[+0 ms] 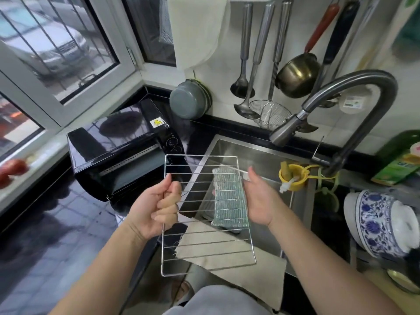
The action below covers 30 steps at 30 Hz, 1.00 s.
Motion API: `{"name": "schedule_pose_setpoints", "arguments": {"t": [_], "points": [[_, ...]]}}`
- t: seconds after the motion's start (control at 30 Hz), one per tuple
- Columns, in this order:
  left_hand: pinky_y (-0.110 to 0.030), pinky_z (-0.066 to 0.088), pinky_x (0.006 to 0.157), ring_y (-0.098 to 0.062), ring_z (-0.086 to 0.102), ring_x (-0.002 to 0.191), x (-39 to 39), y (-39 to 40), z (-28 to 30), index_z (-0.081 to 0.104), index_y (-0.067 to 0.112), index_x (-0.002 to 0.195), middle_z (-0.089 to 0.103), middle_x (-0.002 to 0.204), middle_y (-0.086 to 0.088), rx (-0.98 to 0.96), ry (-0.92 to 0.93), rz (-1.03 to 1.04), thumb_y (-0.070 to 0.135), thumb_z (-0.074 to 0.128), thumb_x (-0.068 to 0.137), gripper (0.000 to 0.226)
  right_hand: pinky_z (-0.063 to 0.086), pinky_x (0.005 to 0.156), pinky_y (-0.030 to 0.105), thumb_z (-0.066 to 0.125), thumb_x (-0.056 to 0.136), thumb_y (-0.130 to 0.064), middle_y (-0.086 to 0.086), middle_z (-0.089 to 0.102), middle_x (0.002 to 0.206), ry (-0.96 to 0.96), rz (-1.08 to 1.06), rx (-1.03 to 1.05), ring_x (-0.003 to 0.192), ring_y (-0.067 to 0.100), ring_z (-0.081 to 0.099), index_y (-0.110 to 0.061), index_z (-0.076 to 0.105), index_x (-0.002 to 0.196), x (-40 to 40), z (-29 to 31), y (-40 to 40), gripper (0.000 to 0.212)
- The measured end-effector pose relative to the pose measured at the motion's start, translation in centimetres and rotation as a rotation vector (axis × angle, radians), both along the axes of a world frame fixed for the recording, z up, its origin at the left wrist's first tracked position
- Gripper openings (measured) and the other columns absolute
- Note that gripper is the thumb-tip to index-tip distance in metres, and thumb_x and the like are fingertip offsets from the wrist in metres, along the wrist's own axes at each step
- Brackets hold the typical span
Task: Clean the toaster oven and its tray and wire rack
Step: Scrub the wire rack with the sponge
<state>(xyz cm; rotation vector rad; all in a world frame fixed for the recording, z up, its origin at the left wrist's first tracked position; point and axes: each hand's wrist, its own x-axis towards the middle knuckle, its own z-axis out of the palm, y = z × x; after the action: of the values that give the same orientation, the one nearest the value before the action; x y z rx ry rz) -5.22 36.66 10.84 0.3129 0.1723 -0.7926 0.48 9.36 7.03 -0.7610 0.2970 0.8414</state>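
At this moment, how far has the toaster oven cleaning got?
Done: the wire rack is out of the toaster oven, and the tray lies in the sink.
In hand: both hands hold the rack over the sink, the left hand gripping its left edge, the right hand at its right edge.
Left: no water runs from the faucet; whether anything is clean is unclear.

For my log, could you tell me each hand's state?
Left hand: grips the wire rack.
Right hand: holds the rack's right edge.
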Motion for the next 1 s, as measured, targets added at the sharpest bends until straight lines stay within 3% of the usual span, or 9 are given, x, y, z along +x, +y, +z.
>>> {"name": "schedule_pose_setpoints", "arguments": {"t": [0.1,0.17,0.23,0.3,0.4,0.5,0.63,0.8,1.0], "points": [[-0.015,0.01,0.035,-0.002,0.005,0.042,0.2,1.2,-0.1,0.07,0.003,0.092,0.009,0.056,0.01,0.098,0.018,-0.047,0.038,0.048,0.108,0.044,0.052,0.096,0.053,0.055,0.099,-0.026,0.026,0.061,0.132,-0.161,0.101,-0.011,0.121,0.041,0.061,-0.004,0.058,0.135,-0.2,1.2,0.4,0.042],[-0.015,0.016,0.033,-0.003,0.006,0.041,0.1,1.2,0.1,0.068,0.005,0.09,0.015,0.055,0.008,0.186,-0.01,-0.04,0.042,0.042,0.107,0.049,0.057,0.087,0.051,0.056,0.094,-0.002,0.025,0.067,0.122,-0.206,0.104,-0.045,0.112,0.04,0.066,-0.001,0.06,0.127,-0.7,1.0,1.2,0.034],[-0.016,0.028,0.033,-0.004,0.014,0.04,-0.1,0.6,0.3,0.07,0.006,0.092,0.026,0.056,0.006,0.441,-0.052,0.04,0.046,0.042,0.107,0.051,0.059,0.08,0.049,0.054,0.094,0.006,0.024,0.07,0.115,-0.216,0.032,-0.113,0.103,0.038,0.07,0.0,0.063,0.121,-1.0,0.9,1.8,0.029],[-0.021,0.041,0.042,-0.008,0.034,0.043,-0.4,-0.3,0.4,0.075,0.009,0.108,0.049,0.065,0.0,0.794,-0.101,0.134,0.05,0.046,0.106,0.05,0.059,0.077,0.047,0.056,0.093,0.007,0.021,0.072,0.108,-0.246,-0.026,-0.243,0.097,0.036,0.072,-0.001,0.064,0.115,-1.1,1.0,2.0,0.025],[-0.035,0.059,0.067,-0.019,0.071,0.077,-1.0,-1.6,0.2,0.077,0.028,0.117,0.072,0.104,-0.003,1.122,-0.246,0.252,0.052,0.045,0.107,0.041,0.059,0.08,0.048,0.06,0.091,0.006,0.017,0.074,0.105,-0.299,-0.066,-0.388,0.096,0.033,0.073,-0.003,0.066,0.112,-1.1,0.9,2.1,0.023],[-0.042,0.063,0.078,-0.033,0.076,0.104,-1.3,-2.3,0.5,0.069,0.012,0.119,0.076,0.121,-0.008,1.078,-0.24,0.377,0.046,0.04,0.11,0.045,0.058,0.083,0.05,0.062,0.091,-0.005,0.019,0.072,0.113,-0.234,-0.057,-0.237,0.101,0.034,0.072,-0.004,0.067,0.117,-1.2,1.5,1.6,0.026],[-0.039,0.065,0.074,-0.037,0.076,0.104,-1.1,-2.6,1.3,0.061,0.002,0.118,0.077,0.117,-0.017,0.983,-0.105,0.472,0.04,0.037,0.113,0.045,0.054,0.093,0.053,0.058,0.088,0.0,0.022,0.065,0.126,-0.281,0.0,0.039,0.114,0.038,0.065,-0.003,0.058,0.133,-1.5,2.1,0.1,0.045],[-0.037,0.064,0.072,-0.039,0.076,0.103,-1.1,-2.9,2.0,0.062,0.0,0.118,0.076,0.112,-0.024,0.97,-0.113,0.443,0.041,0.037,0.113,0.049,0.059,0.085,0.045,0.051,0.088,0.018,0.019,0.07,0.119,-0.347,-0.008,-0.142,0.109,0.036,0.069,-0.002,0.06,0.126,-2.1,2.3,0.4,0.044],[-0.037,0.065,0.071,-0.039,0.076,0.1,-1.2,-3.1,2.0,0.063,-0.007,0.114,0.075,0.11,-0.028,0.984,-0.103,0.416,0.038,0.041,0.112,0.051,0.059,0.084,0.048,0.066,0.086,0.002,0.023,0.069,0.119,-0.325,0.079,-0.157,0.106,0.038,0.069,-0.003,0.065,0.121,-3.3,3.1,0.5,0.035]]}}
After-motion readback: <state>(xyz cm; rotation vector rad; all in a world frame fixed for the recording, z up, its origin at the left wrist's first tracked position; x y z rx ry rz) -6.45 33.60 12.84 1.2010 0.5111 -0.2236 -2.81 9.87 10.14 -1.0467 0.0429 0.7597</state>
